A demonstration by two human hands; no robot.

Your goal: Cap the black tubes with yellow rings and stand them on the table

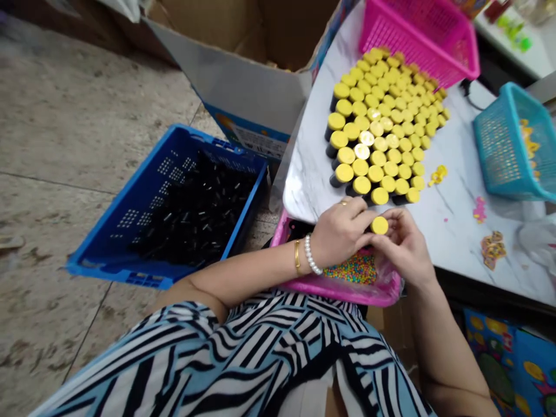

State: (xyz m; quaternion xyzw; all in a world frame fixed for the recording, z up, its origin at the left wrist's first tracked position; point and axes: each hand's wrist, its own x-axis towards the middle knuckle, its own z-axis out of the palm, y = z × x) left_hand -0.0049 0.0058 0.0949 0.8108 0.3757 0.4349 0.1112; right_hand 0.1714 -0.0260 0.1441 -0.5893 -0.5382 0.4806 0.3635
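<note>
My left hand point(341, 231), with a pearl bracelet and a gold bangle at its wrist, reaches in from the left with its fingers bent. Facing it, my right hand point(403, 240) curls its fingers and thumb inward. Between their fingertips is a small container with a round yellow cap point(379, 225), pinched from both sides; its body is mostly hidden by the fingers. Below them sits a pink basket point(347, 293) holding tiny multicoloured candy beads point(354, 270). Just beyond the hands, many black tubes with yellow caps point(377, 157) stand upright in a tight group.
A blue crate point(243, 231) of black tubes point(195, 211) rests on the left beside a large cardboard box point(243, 75). On the marble-patterned table point(460, 243) stand an empty-looking pink basket point(417, 35) and a teal basket point(499, 145). Small yellow pieces point(438, 175) lie nearby.
</note>
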